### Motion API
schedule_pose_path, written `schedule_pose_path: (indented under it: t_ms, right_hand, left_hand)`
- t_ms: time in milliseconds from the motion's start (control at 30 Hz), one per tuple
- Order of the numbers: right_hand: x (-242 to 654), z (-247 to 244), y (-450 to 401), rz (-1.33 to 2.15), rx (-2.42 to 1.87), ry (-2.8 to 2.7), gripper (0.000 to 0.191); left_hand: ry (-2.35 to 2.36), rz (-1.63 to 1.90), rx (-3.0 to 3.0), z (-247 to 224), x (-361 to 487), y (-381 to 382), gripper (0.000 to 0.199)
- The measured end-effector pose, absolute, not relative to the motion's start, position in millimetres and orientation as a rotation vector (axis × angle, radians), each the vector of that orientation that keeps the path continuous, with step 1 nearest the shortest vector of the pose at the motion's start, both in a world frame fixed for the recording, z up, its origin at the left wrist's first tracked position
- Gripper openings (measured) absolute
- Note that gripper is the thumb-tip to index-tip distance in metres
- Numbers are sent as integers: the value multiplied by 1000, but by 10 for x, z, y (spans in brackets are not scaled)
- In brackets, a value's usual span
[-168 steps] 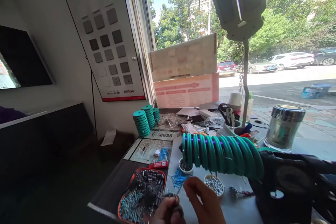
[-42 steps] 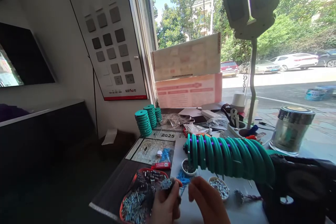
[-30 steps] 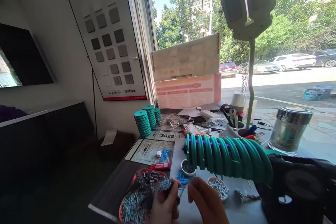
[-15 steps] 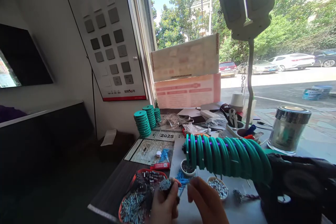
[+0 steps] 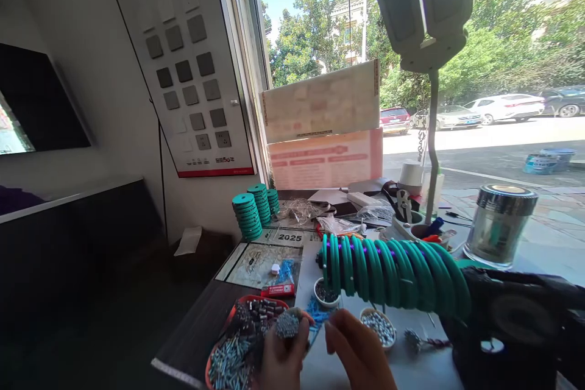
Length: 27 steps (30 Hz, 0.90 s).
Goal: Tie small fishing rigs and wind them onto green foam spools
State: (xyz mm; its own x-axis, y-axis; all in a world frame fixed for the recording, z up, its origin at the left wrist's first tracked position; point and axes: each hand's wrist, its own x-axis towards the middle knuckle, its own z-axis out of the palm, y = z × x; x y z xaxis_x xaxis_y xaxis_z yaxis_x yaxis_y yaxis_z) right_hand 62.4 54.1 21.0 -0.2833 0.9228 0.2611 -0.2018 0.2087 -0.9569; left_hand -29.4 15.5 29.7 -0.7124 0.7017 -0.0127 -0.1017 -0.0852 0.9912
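Note:
My left hand (image 5: 284,358) is closed around a tight bundle of small grey pieces (image 5: 287,325), whose dotted, rounded end faces up. The kind of piece is too small to tell. To its right, my right hand (image 5: 359,350) is curled, with thumb and index finger close together; anything between the tips cannot be made out. An orange-red tray (image 5: 208,372) beside my left hand holds loose silvery pins (image 5: 231,361) and short metal cylinders (image 5: 262,311). A bowl of white-grey beads (image 5: 378,327) stands to the right of my right hand.
Green rings (image 5: 388,271) line a black holder (image 5: 516,311) above and right of my hands. Blue strips (image 5: 316,309) lie near a small bowl of dark bits (image 5: 325,294). Farther back are green spools (image 5: 247,216), a red tube (image 5: 278,290), a lidded jar (image 5: 500,225) and a lamp (image 5: 432,12).
The bundle in my left hand has turned so that more of its dotted end shows. My right hand has hardly moved. The camera has shifted slightly.

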Motion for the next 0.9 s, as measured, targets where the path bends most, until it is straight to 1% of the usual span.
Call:
schedule_pose_path:
  t_ms: [200, 333, 500, 633, 700, 800, 900]
  right_hand:
    - [611, 191, 543, 1287, -750, -1372, 32]
    - [619, 201, 551, 1281, -747, -1383, 33]
    - [632, 195, 542, 1281, -765, -1412, 33]
    - [607, 118, 481, 1159, -831, -1359, 27]
    - [587, 101, 463, 1103, -851, -1354, 28]
    - [567, 123, 487, 1041, -782, -1484, 26]
    - [572, 147, 538, 941, -755, -1589, 24]
  left_hand:
    - [1509, 1724, 628, 336, -316, 148, 46]
    - [1551, 1706, 656, 348, -315, 131, 44]
    - [1719, 1824, 649, 364, -284, 105, 42]
    - [1792, 1896, 690, 318, -267, 92, 38]
    - [1836, 1925, 675, 280, -264, 89, 37]
    - [1868, 2001, 689, 250, -262, 86, 35]
    - [1844, 2002, 778, 264, -265, 82, 33]
